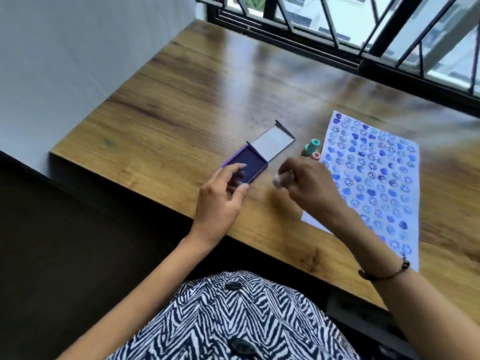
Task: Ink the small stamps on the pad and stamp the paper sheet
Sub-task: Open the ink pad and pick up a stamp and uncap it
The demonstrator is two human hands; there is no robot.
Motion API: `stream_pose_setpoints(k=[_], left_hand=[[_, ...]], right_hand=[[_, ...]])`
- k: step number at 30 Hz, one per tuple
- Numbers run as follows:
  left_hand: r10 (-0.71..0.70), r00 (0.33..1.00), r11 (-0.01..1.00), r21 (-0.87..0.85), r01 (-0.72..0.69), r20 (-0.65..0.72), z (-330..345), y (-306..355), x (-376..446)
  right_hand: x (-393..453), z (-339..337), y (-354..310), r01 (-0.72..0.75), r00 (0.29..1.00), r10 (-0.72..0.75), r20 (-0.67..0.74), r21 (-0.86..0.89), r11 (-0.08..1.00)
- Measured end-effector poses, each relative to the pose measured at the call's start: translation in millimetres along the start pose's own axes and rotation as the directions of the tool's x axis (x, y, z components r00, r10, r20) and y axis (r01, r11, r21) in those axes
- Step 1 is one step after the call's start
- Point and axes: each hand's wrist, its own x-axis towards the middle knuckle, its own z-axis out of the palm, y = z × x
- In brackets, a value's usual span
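A purple ink pad (249, 162) lies open on the wooden table, its grey lid (272, 142) folded back. My left hand (223, 196) rests at the pad's near end, fingers spread around its edge. My right hand (309, 183) holds a small pale stamp (279, 180) between pad and paper, its face turned left. The white paper sheet (376, 178) on the right is covered with several blue smiley and heart prints. A teal stamp (313, 146) and a pink-faced stamp (316, 155) lie beside the sheet's left edge.
The wooden table (181, 113) ends at a wall on the left and a barred window (363, 29) at the back. Its front edge runs just below my left hand. My zebra-patterned clothing (233, 320) fills the bottom.
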Motion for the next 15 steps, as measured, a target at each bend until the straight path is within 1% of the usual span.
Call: stream_pose_setpoints(k=[1, 2, 3, 4, 6, 10, 12, 15], left_hand=[[-0.057, 0.998, 0.995, -0.076, 0.06, 0.031, 1.0, 1.3, -0.5], [-0.107, 0.992, 0.983, -0.146, 0.115, 0.067, 1.9, 2.3, -0.9], [-0.139, 0.985, 0.968, -0.198, 0.156, 0.098, 2.9, 2.6, -1.5], [-0.154, 0.981, 0.958, -0.226, 0.178, 0.117, 3.6, 3.0, -2.0], [-0.154, 0.981, 0.955, -0.237, 0.179, 0.118, 3.0, 3.0, -2.6], [-0.142, 0.986, 0.957, -0.242, 0.158, 0.082, -2.6, -2.5, -4.3], [-0.178, 0.98, 0.938, -0.287, 0.197, 0.091, -4.1, -6.2, -3.7], [-0.222, 0.97, 0.892, -0.382, 0.241, 0.095, -5.0, -9.7, -1.4]], right_hand=[[-2.0, -1.8, -2.4, -0.058, 0.998, 0.063, -0.017, 0.193, 0.979], [-3.5, -3.7, -6.1, -0.111, 0.993, 0.113, 0.019, 0.382, 0.917], [-5.5, -4.4, -10.2, -0.154, 0.988, 0.133, 0.078, 0.522, 0.839], [-7.6, -4.1, -13.6, -0.177, 0.984, 0.126, 0.126, 0.603, 0.778], [-10.6, -0.1, -19.6, -0.191, 0.98, 0.097, 0.176, 0.665, 0.722], [-11.3, 8.5, -29.1, -0.179, 0.982, 0.084, 0.168, 0.699, 0.692], [-11.8, 14.2, -33.0, -0.166, 0.986, 0.096, 0.139, 0.69, 0.704], [-11.5, 20.3, -37.9, -0.118, 0.993, 0.099, 0.065, 0.636, 0.762]])
